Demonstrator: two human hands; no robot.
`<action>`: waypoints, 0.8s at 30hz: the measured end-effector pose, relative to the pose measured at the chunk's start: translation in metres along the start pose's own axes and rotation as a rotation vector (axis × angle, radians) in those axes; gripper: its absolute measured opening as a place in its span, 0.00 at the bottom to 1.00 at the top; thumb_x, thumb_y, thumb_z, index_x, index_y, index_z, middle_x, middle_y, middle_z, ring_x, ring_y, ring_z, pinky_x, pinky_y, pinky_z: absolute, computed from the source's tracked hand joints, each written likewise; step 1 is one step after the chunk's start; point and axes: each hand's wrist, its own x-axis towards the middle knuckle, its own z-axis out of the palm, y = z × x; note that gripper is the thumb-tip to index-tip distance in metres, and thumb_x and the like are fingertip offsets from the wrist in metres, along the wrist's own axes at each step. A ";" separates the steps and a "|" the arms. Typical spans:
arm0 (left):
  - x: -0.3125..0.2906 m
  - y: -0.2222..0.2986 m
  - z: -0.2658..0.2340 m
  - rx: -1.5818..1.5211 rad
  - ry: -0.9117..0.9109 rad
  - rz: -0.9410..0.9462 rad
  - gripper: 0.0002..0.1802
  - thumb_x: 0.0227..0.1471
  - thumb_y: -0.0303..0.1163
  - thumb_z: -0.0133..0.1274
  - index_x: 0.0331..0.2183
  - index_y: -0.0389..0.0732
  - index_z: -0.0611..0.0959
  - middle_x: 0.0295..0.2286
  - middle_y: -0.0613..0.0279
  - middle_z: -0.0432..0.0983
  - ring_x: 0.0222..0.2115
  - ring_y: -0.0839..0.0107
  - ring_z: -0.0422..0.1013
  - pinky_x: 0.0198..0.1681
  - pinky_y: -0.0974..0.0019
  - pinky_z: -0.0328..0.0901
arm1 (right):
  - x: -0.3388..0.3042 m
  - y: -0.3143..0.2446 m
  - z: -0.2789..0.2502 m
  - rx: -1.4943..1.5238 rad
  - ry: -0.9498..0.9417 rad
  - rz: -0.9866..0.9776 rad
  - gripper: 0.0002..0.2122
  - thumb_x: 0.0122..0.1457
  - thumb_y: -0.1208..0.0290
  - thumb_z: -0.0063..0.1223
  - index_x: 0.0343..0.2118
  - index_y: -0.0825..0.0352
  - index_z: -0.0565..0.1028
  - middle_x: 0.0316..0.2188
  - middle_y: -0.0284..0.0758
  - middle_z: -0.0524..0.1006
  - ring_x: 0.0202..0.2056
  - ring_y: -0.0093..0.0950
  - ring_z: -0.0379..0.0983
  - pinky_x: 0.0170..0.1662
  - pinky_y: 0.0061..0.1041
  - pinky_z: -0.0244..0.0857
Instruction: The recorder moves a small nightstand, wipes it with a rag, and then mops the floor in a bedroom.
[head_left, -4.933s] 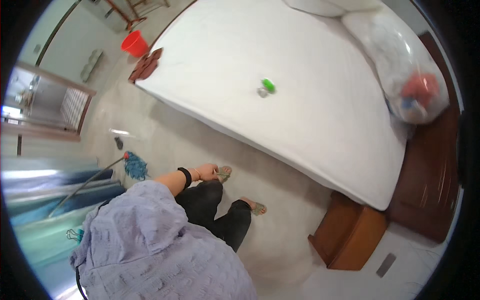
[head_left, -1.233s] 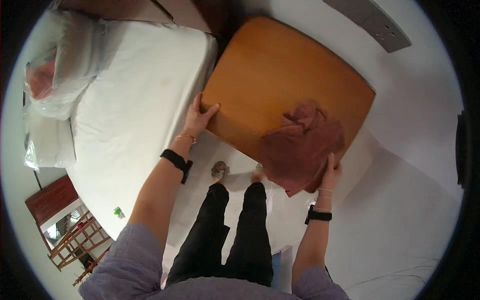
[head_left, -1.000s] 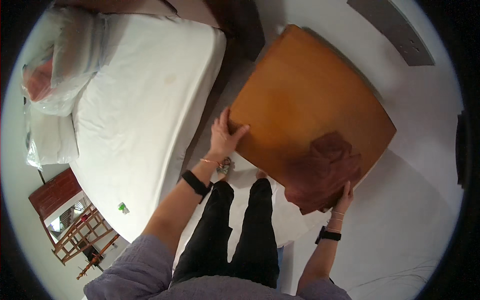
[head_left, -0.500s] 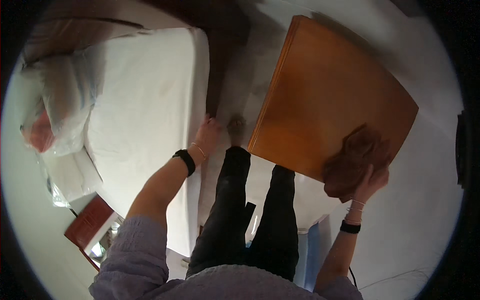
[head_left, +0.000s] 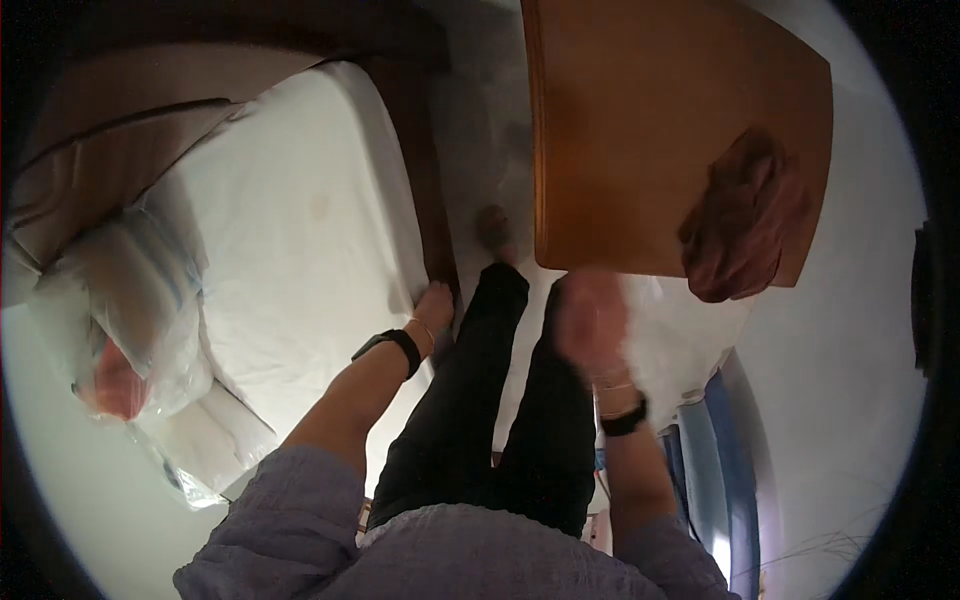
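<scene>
My left hand (head_left: 434, 308) is at the side of the white mattress (head_left: 300, 210), touching the gap between it and the dark wooden bed rail (head_left: 437, 230). Its fingers are curled together, and what they hold, if anything, is hidden. Smeared by motion, my right hand (head_left: 592, 320) hovers over my right leg, just off the front edge of the brown wooden table (head_left: 640, 130). A crumpled reddish-brown cloth (head_left: 745, 220) lies on the table's right part, its lower end hanging over the front edge, apart from my hand.
Plastic-wrapped pillows (head_left: 150, 270) and a clear bag with something red in it (head_left: 120, 380) lie at the mattress's left side. A brown padded headboard (head_left: 110, 170) rises behind. Blue fabric (head_left: 735, 470) hangs at lower right. My foot (head_left: 493, 230) stands between bed and table.
My right hand has let go of the cloth and moved left toward my leg. The cloth stays on the table. The view has shifted, and my left hand remains by the mattress side.
</scene>
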 end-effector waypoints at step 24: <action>-0.069 0.090 0.094 -1.213 0.231 -0.320 0.20 0.53 0.33 0.44 0.49 0.42 0.73 0.49 0.52 0.67 0.52 0.54 0.61 0.55 0.56 0.55 | 0.009 -0.074 0.229 0.692 -0.639 0.655 0.32 0.55 0.42 0.42 0.34 0.76 0.74 0.35 0.54 0.74 0.38 0.44 0.73 0.43 0.38 0.66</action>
